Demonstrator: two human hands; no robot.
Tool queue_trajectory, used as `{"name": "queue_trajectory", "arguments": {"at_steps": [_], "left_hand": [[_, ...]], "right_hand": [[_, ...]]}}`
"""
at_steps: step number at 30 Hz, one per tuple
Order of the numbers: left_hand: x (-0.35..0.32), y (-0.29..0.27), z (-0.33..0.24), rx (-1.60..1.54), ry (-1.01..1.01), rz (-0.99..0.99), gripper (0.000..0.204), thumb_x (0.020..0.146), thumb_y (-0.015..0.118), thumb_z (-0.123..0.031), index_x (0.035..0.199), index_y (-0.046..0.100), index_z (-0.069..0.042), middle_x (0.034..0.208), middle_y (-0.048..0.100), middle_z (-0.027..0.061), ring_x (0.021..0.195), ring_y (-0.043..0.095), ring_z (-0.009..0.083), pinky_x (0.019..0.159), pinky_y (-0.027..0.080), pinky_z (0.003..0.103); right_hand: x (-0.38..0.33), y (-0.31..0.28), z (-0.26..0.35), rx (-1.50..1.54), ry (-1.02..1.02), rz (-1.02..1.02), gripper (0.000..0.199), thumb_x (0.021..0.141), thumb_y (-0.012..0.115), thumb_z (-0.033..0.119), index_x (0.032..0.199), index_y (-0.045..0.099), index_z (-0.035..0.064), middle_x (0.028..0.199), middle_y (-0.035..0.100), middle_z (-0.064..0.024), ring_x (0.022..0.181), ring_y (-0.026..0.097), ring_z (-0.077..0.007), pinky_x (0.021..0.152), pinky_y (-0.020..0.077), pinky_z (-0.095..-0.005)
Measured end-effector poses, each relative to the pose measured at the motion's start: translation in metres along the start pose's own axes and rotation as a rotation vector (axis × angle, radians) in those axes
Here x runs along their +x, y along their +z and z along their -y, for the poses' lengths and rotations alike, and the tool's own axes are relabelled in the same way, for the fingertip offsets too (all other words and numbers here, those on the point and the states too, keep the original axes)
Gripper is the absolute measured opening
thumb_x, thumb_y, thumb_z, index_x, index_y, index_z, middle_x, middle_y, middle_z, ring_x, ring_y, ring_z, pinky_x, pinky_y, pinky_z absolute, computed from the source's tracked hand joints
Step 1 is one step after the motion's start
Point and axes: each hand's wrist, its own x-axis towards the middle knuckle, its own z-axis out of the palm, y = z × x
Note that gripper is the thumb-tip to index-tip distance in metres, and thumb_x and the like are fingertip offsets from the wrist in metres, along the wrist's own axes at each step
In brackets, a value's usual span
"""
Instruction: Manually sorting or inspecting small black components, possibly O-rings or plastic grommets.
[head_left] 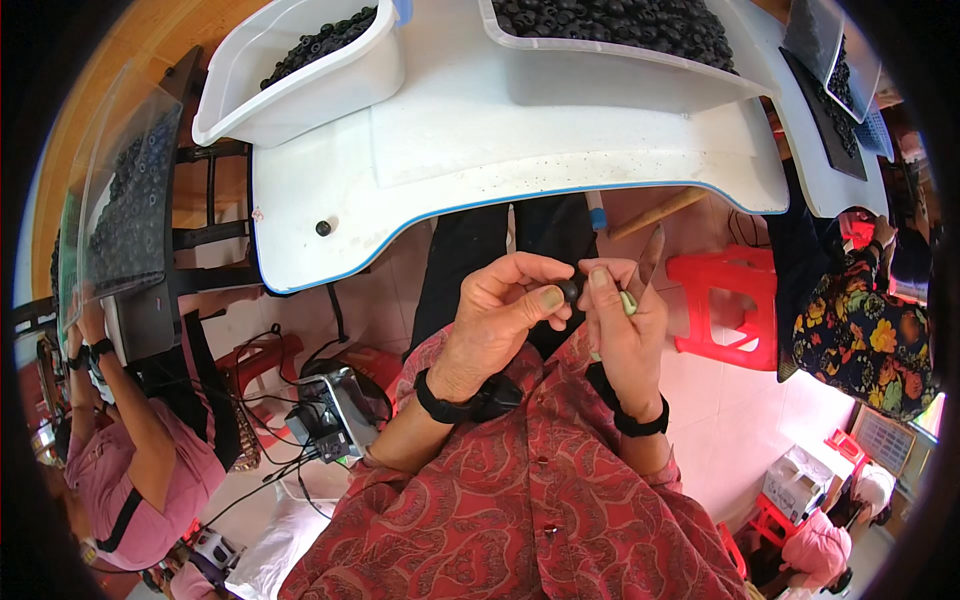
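Observation:
My left hand (505,305) pinches a small round black rubber-like part (570,290) between thumb and fingers, in front of my chest and just off the table's near edge. Close beside it, my right hand (628,325) is closed around a small knife (652,255). Its blade points up and away, and bits of a pale green handle show between the fingers. The right fingertips reach to the black part; whether they touch it I cannot tell. Another black ring-shaped part (323,228) lies alone at the left of the white table (450,150).
Two white bins, one at the left (330,95) and one at the right (620,75), hold many black parts on the table. A red stool (725,305) stands right of my legs. Cables and a metal box (335,410) are at lower left. Other people work at both sides.

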Motion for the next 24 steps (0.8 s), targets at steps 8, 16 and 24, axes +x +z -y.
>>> {"name": "queue_trajectory", "arguments": {"at_steps": [8,16,24], "left_hand": [[0.0003,-0.0030,0.0011,-0.072,0.021,0.016,0.016,0.090,0.062,0.000,0.106,0.059,0.002,0.090,0.065,0.0093,0.075,0.064,0.0141,0.065,0.054,0.025],[-0.0005,-0.0028,0.0005,-0.057,0.067,0.040,0.017,0.091,0.062,-0.002,0.107,0.059,0.002,0.091,0.065,0.0101,0.075,0.062,0.0139,0.067,0.052,0.025],[-0.0002,-0.0029,-0.0005,-0.055,0.089,0.057,0.016,0.090,0.062,-0.002,0.106,0.061,0.001,0.094,0.064,0.0092,0.077,0.062,0.0137,0.068,0.052,0.025]], "right_hand": [[-0.0043,0.0030,-0.0102,-0.866,-0.540,0.041,0.035,0.075,0.065,0.002,0.110,0.061,0.0047,0.082,0.055,-0.0089,0.064,0.061,-0.0285,0.055,0.0487,-0.0386],[-0.0052,0.0053,-0.0075,-0.966,-0.550,0.050,0.040,0.073,0.066,0.002,0.113,0.060,0.0047,0.084,0.053,-0.0086,0.062,0.061,-0.0270,0.052,0.0482,-0.0368],[-0.0052,0.0060,-0.0075,-0.979,-0.549,0.057,0.042,0.074,0.065,0.001,0.115,0.059,0.0023,0.085,0.053,-0.0097,0.062,0.062,-0.0268,0.053,0.0493,-0.0364]]}}
